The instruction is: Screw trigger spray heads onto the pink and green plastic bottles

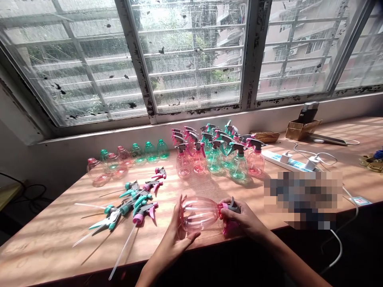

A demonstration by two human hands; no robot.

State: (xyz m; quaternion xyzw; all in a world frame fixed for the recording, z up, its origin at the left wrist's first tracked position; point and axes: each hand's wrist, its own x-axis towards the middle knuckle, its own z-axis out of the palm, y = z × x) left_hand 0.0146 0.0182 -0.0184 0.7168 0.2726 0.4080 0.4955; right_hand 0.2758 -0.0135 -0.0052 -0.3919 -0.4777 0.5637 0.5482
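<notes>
A clear pink spray bottle lies on its side in the air near the table's front edge, its base to the left. My left hand cups the base, thumb below and fingers behind. At the neck, my right hand grips the pink-and-grey trigger sprayer, whose pink trigger hangs below the fingers. Left of my hands lies a pile of loose trigger sprayers, pink and green, with thin dip tubes. Beyond stand several spray bottles with sprayers fitted, in pink and green.
Several bottles without sprayers stand at the back left. A white power strip with plugs and cables is on the right, near a small cardboard box and a blurred patch. Windows rise behind the wooden table.
</notes>
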